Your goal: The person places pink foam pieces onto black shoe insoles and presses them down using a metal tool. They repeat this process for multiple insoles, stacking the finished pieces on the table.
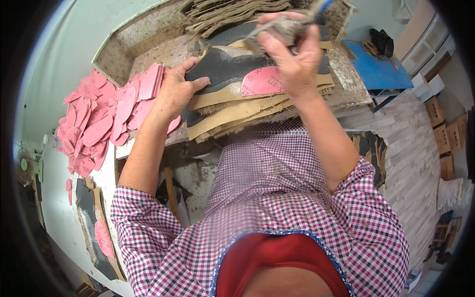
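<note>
Garment [267, 198]: checked pink/white/dark, lower ctr of frame.
R hand [300, 62]: upper ctr; grip closed round grey tool [285, 30] w/ blue handle end, blurred.
L hand [177, 90]: upper half, L of ctr; grip pinching L end of top sheet [222, 74], thumb on upper face.
Top sheet: blk & tan, upper ctr, on stack [247, 111] of similar.
Pink patch [260, 82]: on top sheet, R end hidden by R hand.
Pink pcs [94, 116]: heaped upper left.
Desk [352, 84]: speckled, under stack.
Cartons [443, 138]: far right.
</note>
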A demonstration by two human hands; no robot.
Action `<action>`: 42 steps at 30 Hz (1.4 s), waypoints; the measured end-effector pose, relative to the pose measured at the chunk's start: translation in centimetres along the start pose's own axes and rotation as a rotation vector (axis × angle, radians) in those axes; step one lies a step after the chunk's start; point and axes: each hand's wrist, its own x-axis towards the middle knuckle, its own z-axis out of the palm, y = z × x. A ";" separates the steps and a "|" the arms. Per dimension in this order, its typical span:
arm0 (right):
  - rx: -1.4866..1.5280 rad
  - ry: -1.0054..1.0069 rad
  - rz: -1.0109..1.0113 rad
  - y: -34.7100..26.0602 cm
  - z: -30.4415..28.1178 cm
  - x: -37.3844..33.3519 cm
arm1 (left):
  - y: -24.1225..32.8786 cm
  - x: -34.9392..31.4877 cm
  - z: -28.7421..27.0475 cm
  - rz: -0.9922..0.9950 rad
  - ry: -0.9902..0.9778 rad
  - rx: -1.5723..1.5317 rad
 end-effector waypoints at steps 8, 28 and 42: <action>-0.333 0.164 0.003 -2.6 -8.2 -0.9 | -1.2 0.1 0.1 0.043 0.025 -0.076; -0.053 0.133 -0.095 -6.6 -8.9 -1.5 | 0.8 0.1 -0.9 0.325 0.180 -0.001; 0.118 -0.036 0.063 -8.7 -7.5 -3.9 | -0.5 -5.1 3.7 0.981 0.027 1.050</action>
